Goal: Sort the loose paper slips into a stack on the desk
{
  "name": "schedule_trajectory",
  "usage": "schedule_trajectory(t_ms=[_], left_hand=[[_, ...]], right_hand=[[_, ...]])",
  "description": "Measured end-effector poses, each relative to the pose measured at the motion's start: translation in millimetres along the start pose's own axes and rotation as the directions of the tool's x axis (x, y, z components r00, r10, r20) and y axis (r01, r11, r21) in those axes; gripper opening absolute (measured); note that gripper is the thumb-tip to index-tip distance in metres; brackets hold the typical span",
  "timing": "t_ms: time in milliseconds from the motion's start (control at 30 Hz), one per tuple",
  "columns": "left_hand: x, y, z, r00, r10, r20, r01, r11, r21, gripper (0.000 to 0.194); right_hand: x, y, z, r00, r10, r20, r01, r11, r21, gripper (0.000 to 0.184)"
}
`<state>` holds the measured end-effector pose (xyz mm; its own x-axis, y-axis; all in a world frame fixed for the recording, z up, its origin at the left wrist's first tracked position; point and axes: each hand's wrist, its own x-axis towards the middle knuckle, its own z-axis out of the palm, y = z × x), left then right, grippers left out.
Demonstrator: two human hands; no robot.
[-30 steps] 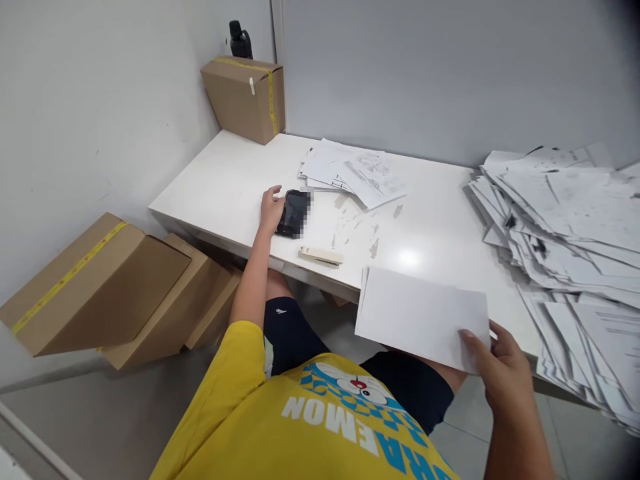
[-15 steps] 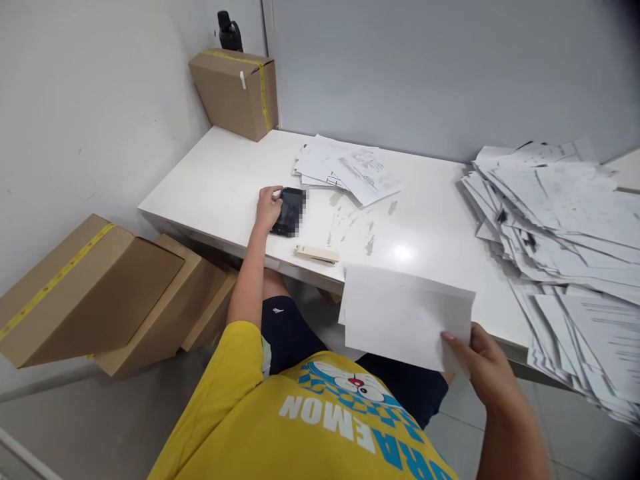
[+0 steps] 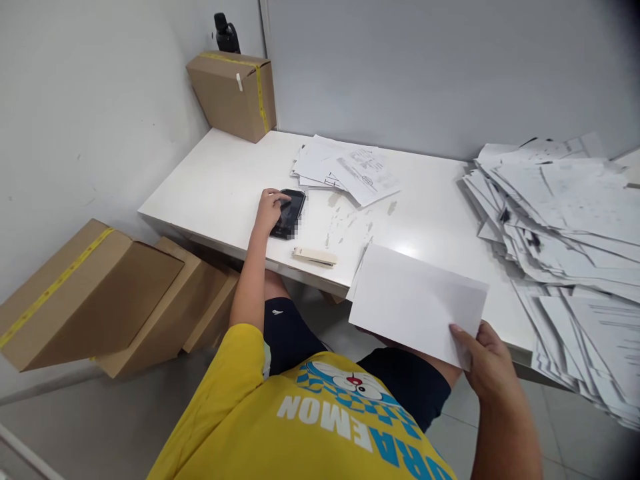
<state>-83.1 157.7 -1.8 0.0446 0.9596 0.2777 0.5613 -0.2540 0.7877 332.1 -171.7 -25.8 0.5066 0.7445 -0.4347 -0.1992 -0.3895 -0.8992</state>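
My right hand [image 3: 483,353] pinches a few white paper sheets [image 3: 415,300] at their right end, thumb on top. The sheets are tilted over the table's front edge, blank side up. My left hand [image 3: 271,208] is at the left side of a black smartphone [image 3: 289,217] lying on the white table [image 3: 200,180]. Its fingers are stretched out over the screen and grip nothing; whether a fingertip touches the glass I cannot tell. A cream stapler [image 3: 315,257] lies near the front edge, between the phone and the held sheets.
A loose stack of printed papers [image 3: 350,167] lies behind the phone. Big messy paper piles [image 3: 565,220] cover the table's right end. A taped cardboard box [image 3: 230,93] stands at the back left, a black bottle [image 3: 227,33] behind it. More cardboard boxes [image 3: 95,293] lean left of the table.
My right hand has raised and turned the sheets, so their left end sits farther over the table. My left fingers have shifted from the phone's upper left edge to above its screen.
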Motion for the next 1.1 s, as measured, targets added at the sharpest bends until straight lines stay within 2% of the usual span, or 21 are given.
schedule_trajectory(t_ms=[267, 367, 500, 600, 867, 1100], left_hand=[[-3, 5, -0.3, 0.997, 0.075, -0.029, -0.072, 0.993, 0.091, 0.034], [-2, 3, -1.6, 0.998, 0.054, -0.03, -0.053, 0.998, 0.039, 0.035], [2, -4, -2.6, 0.998, -0.019, -0.064, 0.015, 0.998, -0.061, 0.05], [4, -7, -2.9, 0.998, -0.028, -0.064, 0.023, 0.997, -0.08, 0.055], [2, -4, -2.6, 0.994, -0.067, -0.09, 0.058, 0.994, -0.097, 0.046], [0, -1, -3.7, 0.994, -0.07, -0.088, 0.061, 0.993, -0.104, 0.04]], right_hand=[[0, -7, 5, 0.999, 0.002, -0.035, -0.001, 1.0, 0.024, 0.041], [2, -10, 7, 0.999, -0.012, -0.031, 0.012, 1.0, 0.003, 0.039], [5, -6, 5, 1.0, -0.03, -0.002, 0.03, 0.999, -0.019, 0.043], [8, -1, 3, 1.0, -0.029, 0.012, 0.029, 1.0, 0.01, 0.045], [10, -2, 1, 0.999, 0.001, 0.036, -0.003, 0.997, 0.075, 0.045], [10, -1, 0, 0.998, -0.012, 0.056, 0.008, 0.998, 0.065, 0.048]])
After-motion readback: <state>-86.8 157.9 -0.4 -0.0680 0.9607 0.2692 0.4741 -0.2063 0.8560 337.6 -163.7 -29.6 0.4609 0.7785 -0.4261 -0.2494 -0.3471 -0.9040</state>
